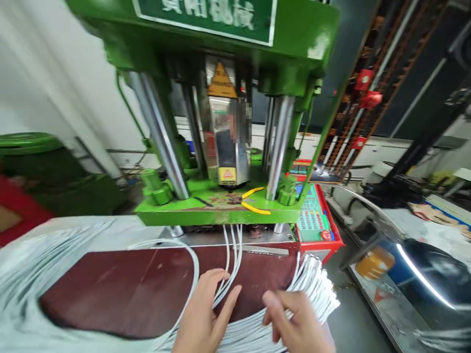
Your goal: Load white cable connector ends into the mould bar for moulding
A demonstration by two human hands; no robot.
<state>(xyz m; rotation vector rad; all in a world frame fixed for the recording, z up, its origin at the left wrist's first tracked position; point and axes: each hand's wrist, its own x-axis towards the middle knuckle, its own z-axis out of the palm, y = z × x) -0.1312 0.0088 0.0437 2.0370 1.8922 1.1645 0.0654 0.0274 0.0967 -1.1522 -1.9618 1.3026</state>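
Observation:
My left hand [206, 314] is over the brown board, thumb and index finger apart. Several thin white cables [234, 267] pass through the gap between them; no firm grip on the cables shows. They run up under the green press [221, 215]. My right hand [294, 318] is to the right, fingers curled in, with nothing visible in them. Close beside it lies a thick bundle of white cables [312, 279], its cut ends fanned to the right. Yellow-handled pliers [253, 202] rest on the press's lower green plate.
The brown board [121, 289] lies before the press, with more white cables [33, 274] on the left. A steel ruler [267, 251] lies along its back edge. A red control box [316, 220] with keys stands right of the press. Further right is a metal-edged bench [382, 314].

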